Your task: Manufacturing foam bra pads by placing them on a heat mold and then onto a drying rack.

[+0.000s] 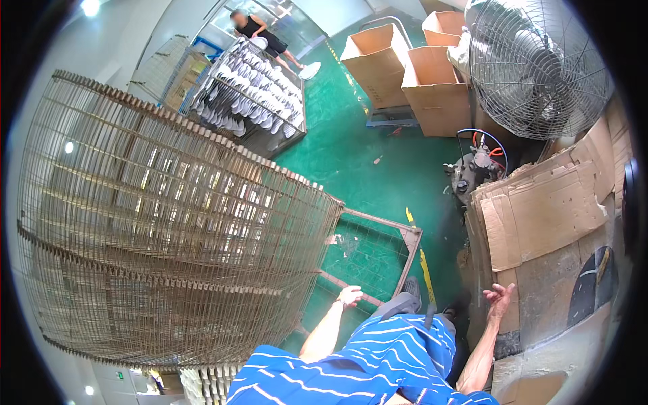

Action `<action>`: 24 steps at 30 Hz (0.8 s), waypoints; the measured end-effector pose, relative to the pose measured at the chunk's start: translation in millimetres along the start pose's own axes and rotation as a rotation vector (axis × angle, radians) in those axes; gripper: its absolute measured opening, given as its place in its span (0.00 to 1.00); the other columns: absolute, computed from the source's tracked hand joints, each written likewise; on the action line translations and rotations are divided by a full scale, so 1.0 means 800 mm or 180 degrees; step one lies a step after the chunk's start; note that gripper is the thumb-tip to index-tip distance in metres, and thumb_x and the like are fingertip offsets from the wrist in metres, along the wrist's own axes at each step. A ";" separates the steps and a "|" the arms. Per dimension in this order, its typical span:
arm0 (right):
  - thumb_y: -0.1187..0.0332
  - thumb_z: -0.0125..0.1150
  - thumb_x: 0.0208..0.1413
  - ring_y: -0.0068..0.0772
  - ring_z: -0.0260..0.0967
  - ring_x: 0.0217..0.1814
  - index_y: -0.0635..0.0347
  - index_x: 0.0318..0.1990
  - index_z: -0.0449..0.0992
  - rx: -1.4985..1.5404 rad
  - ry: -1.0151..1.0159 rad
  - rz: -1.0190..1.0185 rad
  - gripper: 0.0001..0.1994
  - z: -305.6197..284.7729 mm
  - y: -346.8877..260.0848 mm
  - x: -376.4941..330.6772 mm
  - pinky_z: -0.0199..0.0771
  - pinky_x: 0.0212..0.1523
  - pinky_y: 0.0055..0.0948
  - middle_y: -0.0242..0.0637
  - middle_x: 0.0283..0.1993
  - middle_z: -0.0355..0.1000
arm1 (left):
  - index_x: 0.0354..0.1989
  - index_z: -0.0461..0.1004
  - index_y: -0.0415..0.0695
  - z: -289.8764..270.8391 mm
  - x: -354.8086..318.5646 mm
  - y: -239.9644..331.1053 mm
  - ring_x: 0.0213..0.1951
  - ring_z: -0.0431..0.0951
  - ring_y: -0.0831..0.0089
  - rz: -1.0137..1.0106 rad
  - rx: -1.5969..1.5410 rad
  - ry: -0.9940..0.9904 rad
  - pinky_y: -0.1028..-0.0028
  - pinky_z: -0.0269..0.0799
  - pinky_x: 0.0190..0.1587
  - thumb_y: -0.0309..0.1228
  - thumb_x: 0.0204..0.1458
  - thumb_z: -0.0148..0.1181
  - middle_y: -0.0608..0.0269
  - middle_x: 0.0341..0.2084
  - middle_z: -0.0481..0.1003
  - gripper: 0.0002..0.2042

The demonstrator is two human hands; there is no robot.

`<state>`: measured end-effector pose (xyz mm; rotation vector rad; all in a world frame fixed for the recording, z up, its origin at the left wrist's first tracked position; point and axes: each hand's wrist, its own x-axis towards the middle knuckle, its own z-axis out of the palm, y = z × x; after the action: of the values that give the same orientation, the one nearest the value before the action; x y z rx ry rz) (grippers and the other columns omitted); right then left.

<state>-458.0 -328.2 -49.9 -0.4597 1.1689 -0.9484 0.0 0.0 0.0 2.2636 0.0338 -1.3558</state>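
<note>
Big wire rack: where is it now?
In the head view, the big wire rack stands on the left, just left of the person's left hand.

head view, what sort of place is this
Probably a factory workshop: a tall brown metal wire rack fills the left side, close rows of curved white pieces stand beyond it, and a large round grey wire-caged fan stands at upper right.

Large round silver wire-caged fan [540,74]: top cut off by upper edge. Brown metal-wire rack [162,223]: interior largely obscured by its own bars. White curved pieces [260,88] on distant grey metal rack [280,140]: too small to identify. Black-clad co-worker [253,28]: head blurred. Blue white-striped shirt [364,361]: cut off by lower edge.
</note>
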 end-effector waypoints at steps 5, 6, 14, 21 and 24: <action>0.32 0.47 0.60 0.32 0.72 0.17 0.65 0.28 0.79 -0.0297 0.0203 -0.0218 0.38 -0.019 -0.039 0.041 0.77 0.29 0.32 0.33 0.13 0.67 | 0.57 0.75 0.51 0.083 0.018 -0.048 0.42 0.81 0.72 -0.0569 0.0149 -0.0208 0.61 0.79 0.39 0.36 0.53 0.66 0.69 0.42 0.81 0.21; 0.31 0.48 0.59 0.31 0.72 0.17 0.66 0.30 0.79 -0.0163 0.0225 -0.0202 0.38 -0.019 -0.031 0.035 0.77 0.28 0.30 0.31 0.12 0.66 | 0.55 0.76 0.52 0.079 0.019 -0.059 0.41 0.81 0.72 -0.0740 0.0378 -0.0386 0.59 0.78 0.39 0.36 0.53 0.65 0.69 0.42 0.81 0.20; 0.32 0.50 0.60 0.30 0.73 0.18 0.68 0.38 0.79 -0.0415 0.0283 0.0027 0.37 0.044 -0.007 -0.026 0.75 0.25 0.27 0.30 0.14 0.68 | 0.60 0.72 0.54 0.001 0.079 -0.034 0.37 0.80 0.77 -0.0405 0.0369 -0.0397 0.58 0.78 0.41 0.34 0.54 0.65 0.72 0.38 0.80 0.23; 0.33 0.50 0.60 0.30 0.75 0.19 0.68 0.44 0.78 -0.0775 0.0450 0.0316 0.37 0.048 0.064 -0.103 0.73 0.22 0.26 0.33 0.15 0.72 | 0.59 0.73 0.50 -0.021 0.122 0.062 0.40 0.80 0.74 0.0435 0.0045 -0.0318 0.68 0.78 0.36 0.36 0.53 0.67 0.66 0.43 0.80 0.24; 0.31 0.52 0.57 0.29 0.75 0.22 0.65 0.48 0.77 -0.0685 0.0863 0.0529 0.38 0.021 0.100 -0.131 0.73 0.23 0.26 0.32 0.20 0.75 | 0.62 0.71 0.49 -0.026 0.129 0.073 0.41 0.81 0.73 0.0359 0.0065 -0.0510 0.69 0.79 0.36 0.37 0.53 0.68 0.66 0.45 0.80 0.27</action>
<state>-420.1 -200.7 -43.8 -0.4058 1.5406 -0.7591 84.7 -65.4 -54.4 2.1318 -0.1605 -1.4777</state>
